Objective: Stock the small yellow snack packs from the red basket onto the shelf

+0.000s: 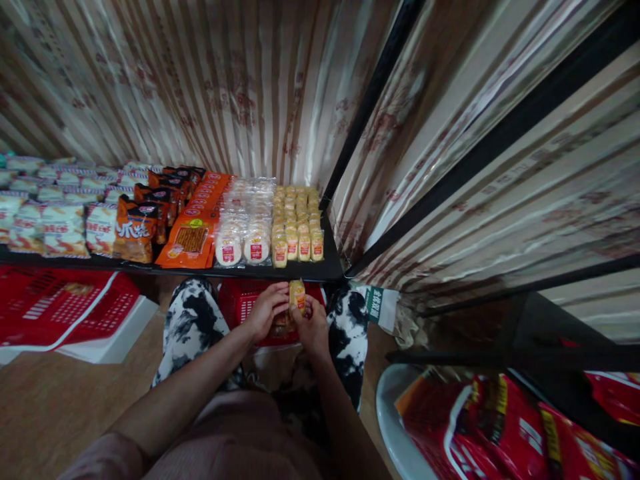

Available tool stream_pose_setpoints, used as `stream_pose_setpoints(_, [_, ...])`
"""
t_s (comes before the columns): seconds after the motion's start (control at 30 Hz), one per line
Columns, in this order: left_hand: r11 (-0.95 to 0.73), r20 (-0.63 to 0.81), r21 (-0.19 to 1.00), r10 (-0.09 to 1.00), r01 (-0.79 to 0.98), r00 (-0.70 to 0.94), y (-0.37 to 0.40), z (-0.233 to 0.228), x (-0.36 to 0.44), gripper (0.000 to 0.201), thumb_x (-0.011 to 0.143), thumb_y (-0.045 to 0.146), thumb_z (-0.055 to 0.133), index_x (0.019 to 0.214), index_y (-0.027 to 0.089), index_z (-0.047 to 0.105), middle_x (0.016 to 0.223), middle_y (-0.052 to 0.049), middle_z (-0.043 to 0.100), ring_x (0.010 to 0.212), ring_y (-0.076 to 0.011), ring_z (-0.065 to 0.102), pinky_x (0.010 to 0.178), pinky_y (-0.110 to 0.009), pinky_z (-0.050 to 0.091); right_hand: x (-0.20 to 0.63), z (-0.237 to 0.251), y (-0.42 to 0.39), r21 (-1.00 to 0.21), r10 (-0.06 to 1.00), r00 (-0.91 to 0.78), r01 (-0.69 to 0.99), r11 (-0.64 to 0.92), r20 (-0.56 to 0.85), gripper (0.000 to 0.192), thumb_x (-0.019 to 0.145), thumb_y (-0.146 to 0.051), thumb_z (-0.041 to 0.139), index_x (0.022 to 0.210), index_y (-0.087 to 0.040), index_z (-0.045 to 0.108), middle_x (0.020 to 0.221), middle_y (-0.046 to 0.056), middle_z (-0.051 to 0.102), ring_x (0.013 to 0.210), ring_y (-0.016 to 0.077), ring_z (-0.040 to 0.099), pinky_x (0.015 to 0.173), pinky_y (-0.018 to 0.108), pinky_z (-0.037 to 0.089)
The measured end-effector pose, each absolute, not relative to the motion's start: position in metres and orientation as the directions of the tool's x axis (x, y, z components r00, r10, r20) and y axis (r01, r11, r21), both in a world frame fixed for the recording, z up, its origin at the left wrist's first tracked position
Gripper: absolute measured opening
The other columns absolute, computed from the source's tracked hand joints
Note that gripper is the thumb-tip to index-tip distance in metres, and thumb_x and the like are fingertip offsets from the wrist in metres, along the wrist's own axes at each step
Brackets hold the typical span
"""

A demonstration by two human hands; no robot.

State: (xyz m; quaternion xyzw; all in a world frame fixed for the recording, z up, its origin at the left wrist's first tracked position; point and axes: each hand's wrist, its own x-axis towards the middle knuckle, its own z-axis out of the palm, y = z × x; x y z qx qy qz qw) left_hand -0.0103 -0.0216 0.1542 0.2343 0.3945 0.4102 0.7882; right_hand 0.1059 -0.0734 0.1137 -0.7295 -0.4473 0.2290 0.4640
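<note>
My left hand (265,311) and my right hand (311,325) meet over a red basket (239,301) that sits between my knees. Both hold small yellow snack packets; one packet (297,295) stands upright between the fingers, more lie under the hands. Just above, a black shelf (300,270) carries rows of the same yellow packets (298,220), round white cake packs (245,227), orange snack bags (193,237) and white and blue bags (45,213).
A striped curtain (210,87) hangs behind the shelf, with black frame bars (370,100) at the right. Red flat baskets (65,307) lie at the left on the wooden floor. A white tub (395,427) with red bags (480,427) stands at the lower right.
</note>
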Motion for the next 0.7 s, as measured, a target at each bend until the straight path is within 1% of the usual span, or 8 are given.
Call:
stream_pose_setpoints(0.13, [0.544,-0.415,0.705,0.837,-0.455,0.358,-0.022,0.159,-0.007,0.03,0.061,0.012,0.064,0.091,0.016,0.064,0.096,-0.007,0.065,0.096,-0.0202,0.059,0.091,-0.034,0.04,0.107,0.12,-0.074,-0.898,0.866,0.495,0.409,-0.163,0.068,0.038,0.073,-0.036,0.056,0.106,-0.018,0.056,0.105,0.011,0.059,0.085,0.0189,0.06,0.069,0.031,0.052])
stream_pose_setpoints(0.27, [0.527,-0.386,0.712,0.846,-0.464,0.368,-0.019,0.162,-0.002,0.031,0.063,0.012,0.063,0.093,0.016,0.064,0.099,-0.008,0.065,0.097,-0.0199,0.059,0.09,-0.033,0.041,0.109,0.127,-0.072,-0.911,0.868,0.494,0.378,-0.164,0.049,0.039,0.075,-0.038,0.054,0.108,-0.018,0.054,0.106,0.011,0.058,0.085,0.0184,0.06,0.065,0.028,0.052])
stream_pose_setpoints(0.43, [0.513,-0.372,0.719,0.854,-0.47,0.363,-0.013,0.166,0.004,0.029,0.065,0.013,0.063,0.093,0.016,0.064,0.097,-0.007,0.066,0.095,-0.0193,0.059,0.09,-0.033,0.042,0.116,0.137,-0.066,-0.9,0.875,0.478,0.409,-0.152,0.07,0.041,0.075,-0.039,0.054,0.109,-0.017,0.055,0.106,0.012,0.056,0.086,0.0187,0.06,0.067,0.028,0.053])
stream_pose_setpoints(0.7, [0.485,-0.322,0.739,0.864,-0.468,0.387,-0.008,0.172,0.008,0.02,0.064,0.016,0.066,0.084,0.014,0.067,0.09,-0.007,0.068,0.089,-0.019,0.061,0.089,-0.032,0.043,0.118,0.144,-0.061,-0.889,0.877,0.473,0.433,-0.147,0.086,0.04,0.076,-0.039,0.054,0.109,-0.017,0.055,0.103,0.011,0.057,0.085,0.0185,0.06,0.065,0.028,0.053])
